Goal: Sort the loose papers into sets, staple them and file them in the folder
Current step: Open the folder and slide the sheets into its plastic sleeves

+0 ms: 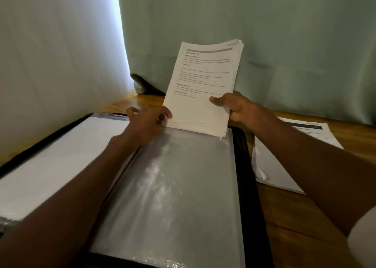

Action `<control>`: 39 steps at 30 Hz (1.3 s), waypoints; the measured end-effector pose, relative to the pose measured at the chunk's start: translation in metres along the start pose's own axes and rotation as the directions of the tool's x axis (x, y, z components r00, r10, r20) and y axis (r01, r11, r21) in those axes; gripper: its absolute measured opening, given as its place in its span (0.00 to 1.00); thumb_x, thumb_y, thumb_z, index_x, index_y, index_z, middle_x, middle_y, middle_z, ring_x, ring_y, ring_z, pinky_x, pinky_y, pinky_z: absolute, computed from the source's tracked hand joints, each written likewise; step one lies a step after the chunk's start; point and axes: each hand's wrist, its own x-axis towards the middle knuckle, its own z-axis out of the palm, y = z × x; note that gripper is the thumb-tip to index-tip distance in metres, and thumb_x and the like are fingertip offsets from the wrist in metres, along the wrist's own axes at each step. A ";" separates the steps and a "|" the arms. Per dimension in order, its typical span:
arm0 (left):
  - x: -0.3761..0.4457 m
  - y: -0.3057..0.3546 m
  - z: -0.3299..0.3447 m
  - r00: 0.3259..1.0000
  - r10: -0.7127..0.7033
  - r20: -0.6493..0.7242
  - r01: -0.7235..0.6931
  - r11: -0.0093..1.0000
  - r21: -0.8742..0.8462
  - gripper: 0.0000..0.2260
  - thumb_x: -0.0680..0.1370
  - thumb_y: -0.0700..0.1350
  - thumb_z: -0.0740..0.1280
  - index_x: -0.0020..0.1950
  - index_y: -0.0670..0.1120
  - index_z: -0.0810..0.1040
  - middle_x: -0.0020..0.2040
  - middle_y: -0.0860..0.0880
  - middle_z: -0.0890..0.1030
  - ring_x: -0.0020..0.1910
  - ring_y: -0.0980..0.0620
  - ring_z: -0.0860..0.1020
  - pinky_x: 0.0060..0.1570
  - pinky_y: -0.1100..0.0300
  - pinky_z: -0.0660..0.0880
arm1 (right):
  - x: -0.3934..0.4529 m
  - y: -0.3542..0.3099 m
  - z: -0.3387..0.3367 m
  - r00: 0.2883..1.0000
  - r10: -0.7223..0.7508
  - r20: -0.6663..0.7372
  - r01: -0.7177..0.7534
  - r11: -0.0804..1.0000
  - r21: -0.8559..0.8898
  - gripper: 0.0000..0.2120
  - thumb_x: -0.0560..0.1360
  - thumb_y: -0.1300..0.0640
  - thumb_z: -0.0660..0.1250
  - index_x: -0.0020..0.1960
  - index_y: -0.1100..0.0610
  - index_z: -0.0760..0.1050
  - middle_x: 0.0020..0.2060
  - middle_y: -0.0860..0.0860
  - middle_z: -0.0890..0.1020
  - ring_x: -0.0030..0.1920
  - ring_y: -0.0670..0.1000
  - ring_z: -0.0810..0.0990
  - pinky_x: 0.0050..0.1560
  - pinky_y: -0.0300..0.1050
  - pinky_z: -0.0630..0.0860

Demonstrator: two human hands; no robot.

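Right hand (236, 107) grips paper set (203, 84) at its lower right edge, long axis pointing away, bottom edge at sleeve (173, 176) mouth. Left hand (148, 119) pinches the mouth's left corner at the folder (250, 186) far edge.

Beyond the right hand's fingers (218, 101) a green curtain (284, 44) closed the way; bare table (295, 217) lay rightward, perhaps partly covered by papers (284, 158).

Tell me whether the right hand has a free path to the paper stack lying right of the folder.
Probably yes, but not free-handed: the right hand grips the paper set at the sleeve mouth. Only bare table separates it from the side stack.
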 end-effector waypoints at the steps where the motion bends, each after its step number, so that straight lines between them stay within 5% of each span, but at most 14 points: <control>1: 0.002 -0.003 -0.007 0.999 -0.018 0.030 0.018 1.000 -0.018 0.21 0.75 0.33 0.66 0.55 0.61 0.77 0.44 0.60 0.81 0.52 0.56 0.78 0.61 0.47 0.59 | 0.003 0.001 -0.001 0.999 0.029 0.034 -0.029 1.000 -0.007 0.22 0.77 0.68 0.71 0.71 0.63 0.75 0.66 0.59 0.81 0.60 0.58 0.82 0.62 0.57 0.80; 4: 0.008 -0.009 -0.019 0.999 -0.024 0.030 0.026 0.998 -0.054 0.21 0.75 0.33 0.65 0.51 0.60 0.79 0.40 0.59 0.83 0.51 0.57 0.80 0.67 0.40 0.62 | 0.011 0.003 -0.004 0.991 0.082 0.105 -0.078 0.996 -0.042 0.23 0.79 0.69 0.68 0.73 0.62 0.73 0.67 0.59 0.80 0.66 0.59 0.79 0.71 0.60 0.72; 13: 0.007 -0.017 -0.007 0.997 -0.075 -0.024 0.067 0.969 -0.236 0.14 0.77 0.34 0.68 0.48 0.54 0.74 0.44 0.55 0.83 0.51 0.53 0.80 0.66 0.34 0.70 | 0.035 0.019 -0.007 0.972 0.160 0.174 -0.122 0.970 -0.213 0.24 0.78 0.68 0.69 0.73 0.62 0.73 0.67 0.59 0.79 0.68 0.59 0.78 0.72 0.58 0.72; 20: 0.008 -0.020 -0.004 0.995 -0.094 -0.021 0.087 0.972 -0.216 0.15 0.77 0.32 0.67 0.48 0.53 0.75 0.42 0.56 0.82 0.49 0.53 0.80 0.65 0.35 0.71 | 0.035 0.016 -0.019 0.937 0.234 0.260 -0.160 0.948 -0.275 0.26 0.68 0.67 0.76 0.65 0.57 0.79 0.59 0.54 0.85 0.59 0.54 0.85 0.59 0.50 0.82; 25: 0.007 -0.018 -0.003 0.997 -0.080 -0.015 0.068 0.920 -0.385 0.08 0.84 0.38 0.63 0.50 0.50 0.78 0.43 0.51 0.84 0.42 0.46 0.83 0.50 0.42 0.83 | 0.028 0.006 -0.030 0.929 0.260 0.264 -0.161 0.924 -0.347 0.30 0.65 0.64 0.79 0.66 0.55 0.79 0.59 0.53 0.85 0.59 0.54 0.85 0.61 0.51 0.81; 29: 0.007 -0.017 -0.005 0.997 -0.077 -0.023 0.062 0.918 -0.391 0.08 0.83 0.41 0.65 0.53 0.53 0.81 0.48 0.52 0.85 0.48 0.49 0.82 0.58 0.41 0.80 | 0.029 0.006 -0.025 0.944 0.258 0.204 -0.203 0.945 -0.258 0.27 0.68 0.55 0.80 0.65 0.58 0.80 0.58 0.55 0.86 0.57 0.53 0.86 0.54 0.49 0.84; 32: 0.009 -0.018 -0.005 0.999 -0.049 -0.005 0.045 0.956 -0.289 0.06 0.82 0.46 0.68 0.56 0.56 0.83 0.55 0.56 0.84 0.57 0.51 0.79 0.68 0.37 0.70 | 0.035 0.011 -0.021 0.966 0.220 0.135 -0.190 0.960 -0.204 0.22 0.75 0.61 0.75 0.68 0.60 0.77 0.62 0.57 0.84 0.62 0.55 0.83 0.64 0.52 0.79; 35: 0.008 -0.018 -0.006 0.999 -0.039 0.018 0.042 0.961 -0.274 0.05 0.80 0.51 0.71 0.54 0.54 0.86 0.56 0.57 0.84 0.59 0.51 0.79 0.71 0.34 0.65 | 0.031 0.011 -0.020 0.943 0.261 0.205 -0.173 0.914 -0.367 0.24 0.73 0.67 0.73 0.69 0.59 0.77 0.62 0.55 0.84 0.63 0.55 0.82 0.68 0.51 0.76; 39: 0.007 -0.015 -0.006 0.999 -0.031 0.042 0.040 0.964 -0.261 0.06 0.78 0.54 0.74 0.51 0.54 0.86 0.54 0.59 0.83 0.59 0.52 0.79 0.71 0.34 0.65 | 0.025 -0.007 -0.021 0.878 0.344 0.332 -0.129 0.839 -0.528 0.27 0.69 0.61 0.78 0.67 0.55 0.78 0.60 0.52 0.85 0.61 0.53 0.84 0.62 0.50 0.80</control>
